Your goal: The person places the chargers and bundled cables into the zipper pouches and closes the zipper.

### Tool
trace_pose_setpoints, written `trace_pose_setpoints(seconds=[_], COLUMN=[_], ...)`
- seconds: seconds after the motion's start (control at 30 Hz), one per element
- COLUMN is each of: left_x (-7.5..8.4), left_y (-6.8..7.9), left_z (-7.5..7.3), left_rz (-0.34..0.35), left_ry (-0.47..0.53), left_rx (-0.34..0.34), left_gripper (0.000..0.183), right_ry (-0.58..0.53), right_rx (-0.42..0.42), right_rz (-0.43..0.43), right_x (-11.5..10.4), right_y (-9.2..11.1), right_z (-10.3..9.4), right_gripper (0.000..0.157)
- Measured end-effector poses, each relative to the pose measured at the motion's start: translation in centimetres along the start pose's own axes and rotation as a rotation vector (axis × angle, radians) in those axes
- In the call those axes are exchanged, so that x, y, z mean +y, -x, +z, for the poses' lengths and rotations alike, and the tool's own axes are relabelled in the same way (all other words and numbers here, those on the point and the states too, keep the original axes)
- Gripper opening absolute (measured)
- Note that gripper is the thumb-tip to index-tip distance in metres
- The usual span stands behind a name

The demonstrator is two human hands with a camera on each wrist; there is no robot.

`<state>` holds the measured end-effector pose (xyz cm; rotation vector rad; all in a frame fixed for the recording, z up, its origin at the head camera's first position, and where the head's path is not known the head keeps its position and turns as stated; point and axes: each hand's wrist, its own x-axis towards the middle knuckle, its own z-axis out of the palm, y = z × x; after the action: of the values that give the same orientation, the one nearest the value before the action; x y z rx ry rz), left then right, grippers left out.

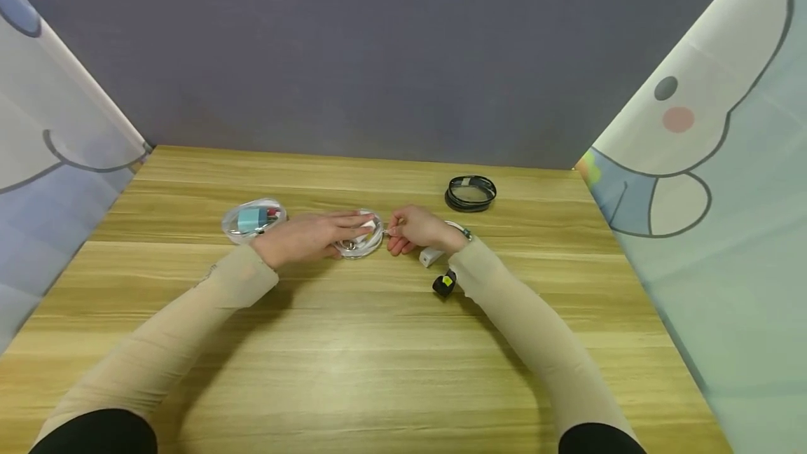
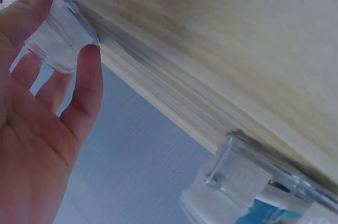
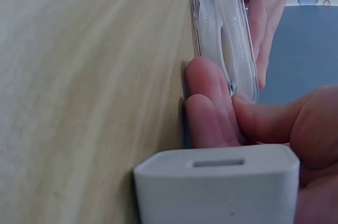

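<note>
A round clear case (image 1: 358, 253) with a coiled white cable inside lies flat on the table. My left hand (image 1: 312, 235) holds it from the left, its fingers reaching over the top. In the left wrist view, the left thumb and fingers bracket the clear case (image 2: 62, 39). At the right edge of the case, my right hand (image 1: 416, 230) pinches the end of the white cable (image 3: 232, 87) between thumb and fingers. A white charger plug (image 1: 430, 256) lies under the right wrist and stands large in the right wrist view's foreground.
Left of the left hand sits another round clear case (image 1: 232, 230) with a light blue plug (image 1: 252, 218) inside. A coiled black cable (image 1: 470, 203) lies behind the right hand. Near the right sleeve is a small black item with a yellow mark (image 1: 444, 284). A grey panel (image 1: 366, 54) borders the wooden table (image 1: 353, 356).
</note>
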<state>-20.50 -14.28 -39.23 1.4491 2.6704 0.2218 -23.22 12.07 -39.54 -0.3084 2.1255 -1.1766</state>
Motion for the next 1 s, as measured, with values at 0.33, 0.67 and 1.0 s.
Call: trace_pose_setpoints(seconds=[0.33, 0.67, 1.0], left_x=[0.3, 0.7, 0.6], left_y=[0.2, 0.0, -1.5], left_z=[0.4, 0.5, 0.5], left_rz=[0.010, -0.008, -0.122], left_ry=[0.069, 0.079, 0.035], left_rx=[0.049, 0.077, 0.098], left_gripper=[0.074, 0.073, 0.077], right_ry=[0.026, 0.017, -0.023], right_rx=[-0.071, -0.141, -0.127], right_rz=[-0.039, -0.079, -0.070], right_x=[-0.1, -0.3, -0.4], right_y=[0.2, 0.5, 0.2], right_z=[0.4, 1.0, 0.8], right_gripper=[0.013, 0.014, 0.014])
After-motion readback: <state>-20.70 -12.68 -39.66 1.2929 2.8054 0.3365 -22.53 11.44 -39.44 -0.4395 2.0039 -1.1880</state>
